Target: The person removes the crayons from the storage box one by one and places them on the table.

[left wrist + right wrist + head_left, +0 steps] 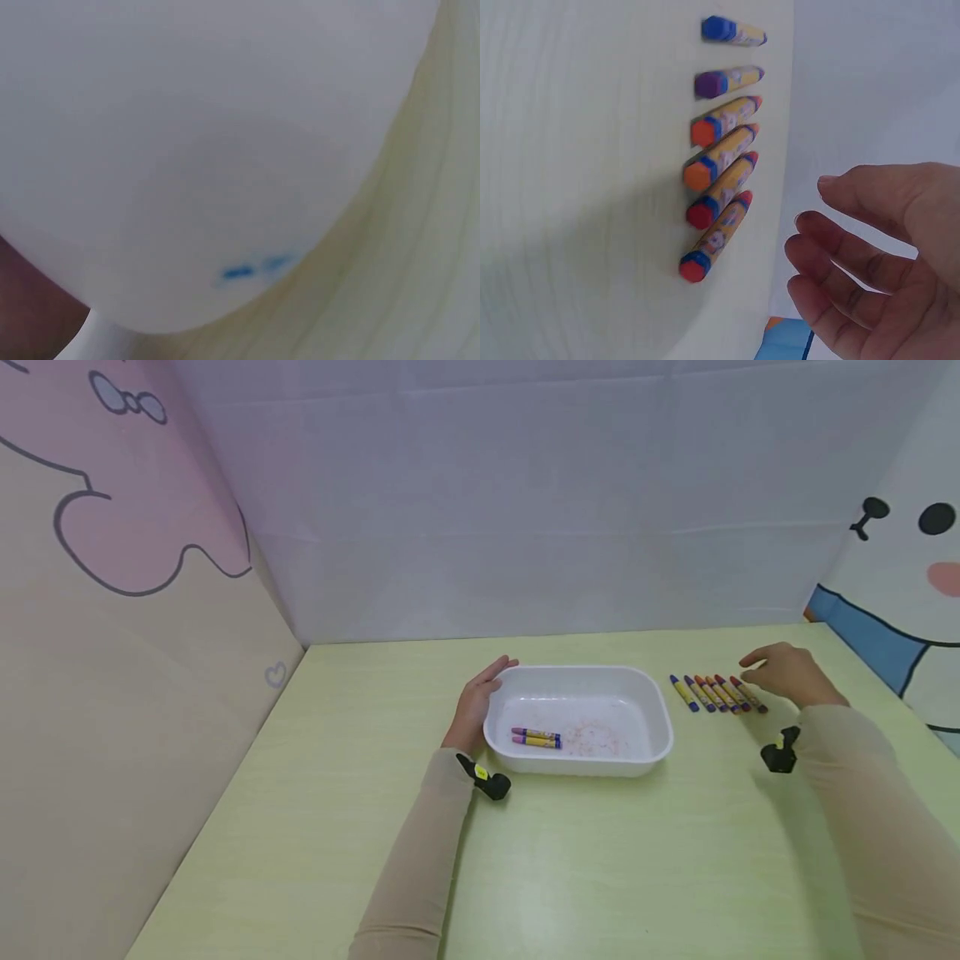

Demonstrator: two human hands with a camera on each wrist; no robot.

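Against the left end of a white tray (577,766), my left hand (474,706) rests with its fingers stretched along the outer wall and near the rim. Two crayons with yellow wrappers lie side by side in the tray: a purple crayon (536,733) and a pink crayon (537,742). My right hand (789,674) is just past the right end of a row of several crayons. Its fingers are loosely bent, with nothing between them. In the right wrist view, the row runs from a blue crayon (735,31) to a red crayon (716,238), nearest that hand.
Faint reddish marks spot the tray's floor. The pale wooden table (570,860) meets a white sheet (487,527) at the back. A printed panel (150,652) stands on the left and another printed panel (892,577) on the right.
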